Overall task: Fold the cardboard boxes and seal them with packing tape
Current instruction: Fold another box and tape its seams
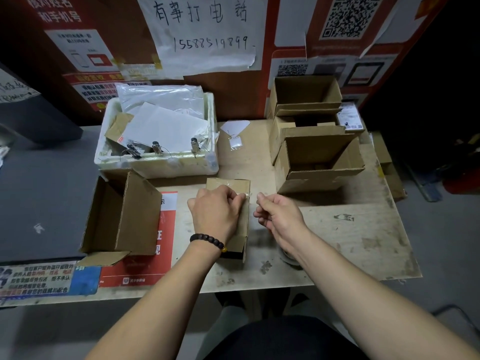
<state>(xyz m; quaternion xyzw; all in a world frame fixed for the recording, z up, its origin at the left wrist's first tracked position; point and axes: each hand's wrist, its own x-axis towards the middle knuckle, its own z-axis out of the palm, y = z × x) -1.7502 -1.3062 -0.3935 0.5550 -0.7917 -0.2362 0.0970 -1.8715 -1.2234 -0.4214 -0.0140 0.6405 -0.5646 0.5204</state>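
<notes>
Cardboard of a small box [235, 187] is pressed by the curled left hand [217, 209]; nothing visible is pinched by the loosely curled right hand [279, 213].

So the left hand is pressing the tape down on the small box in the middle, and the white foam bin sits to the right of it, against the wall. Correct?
Not quite. The head view shows the left hand pressing tape on the small box, but the white foam bin sits behind and to the left of it, not the right. To the right stand open cardboard boxes.
</notes>
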